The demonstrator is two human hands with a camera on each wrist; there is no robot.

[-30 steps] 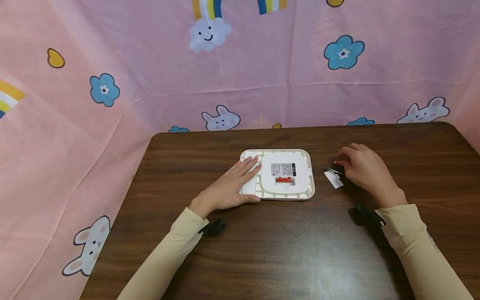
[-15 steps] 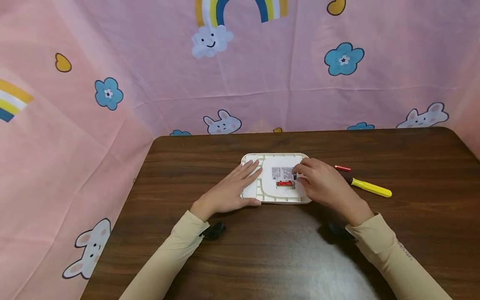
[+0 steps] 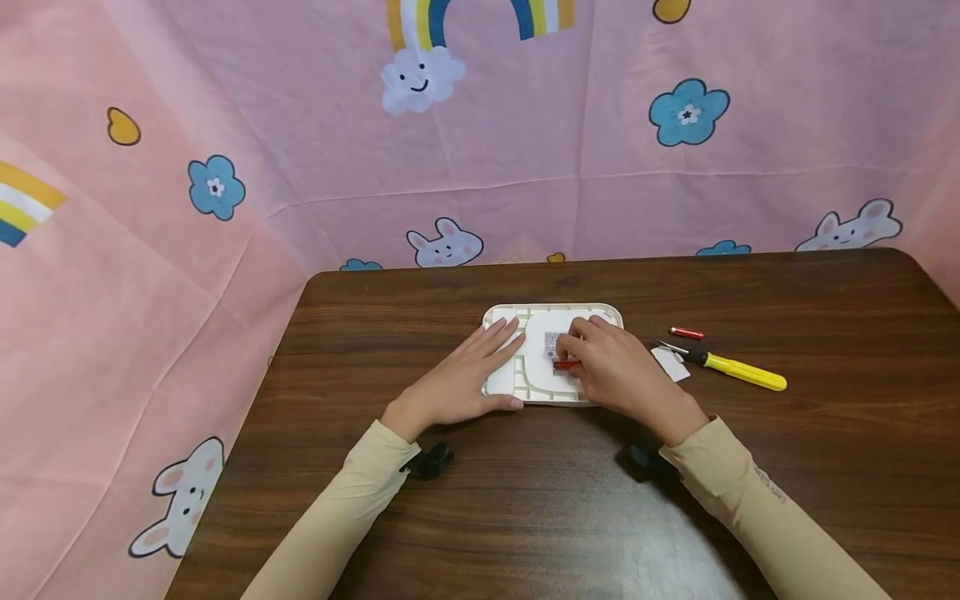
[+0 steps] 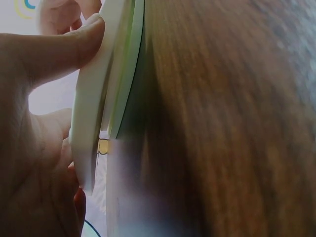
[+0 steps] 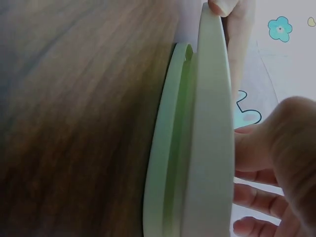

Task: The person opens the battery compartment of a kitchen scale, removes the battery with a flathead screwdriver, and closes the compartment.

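A white kitchen scale (image 3: 536, 399) lies underside up, with a label and a small battery compartment on its back. Its left end is under my left hand (image 3: 459, 375), whose fingers are straight and spread, the thumb along the near edge. Over the compartment, my right hand (image 3: 618, 371) has curled fingers and pinches a red battery (image 3: 566, 365) between fingertips and thumb. Much of the compartment and label is hidden by that hand. In the right wrist view, the right fingers (image 5: 259, 200) are bent above the scale's back.
Right of the scale lies a small white battery cover (image 3: 672, 365). The tip of a yellow-handled screwdriver (image 3: 742, 372) overlaps it. Another red battery (image 3: 686, 333) lies just behind. A patterned pink cloth (image 3: 510, 217) hangs along the table's (image 3: 390, 308) back edge.
My right hand has moved left from beside the screwdriver onto the scale's battery compartment, leaving a red battery on the table. My left hand has stayed on the scale.
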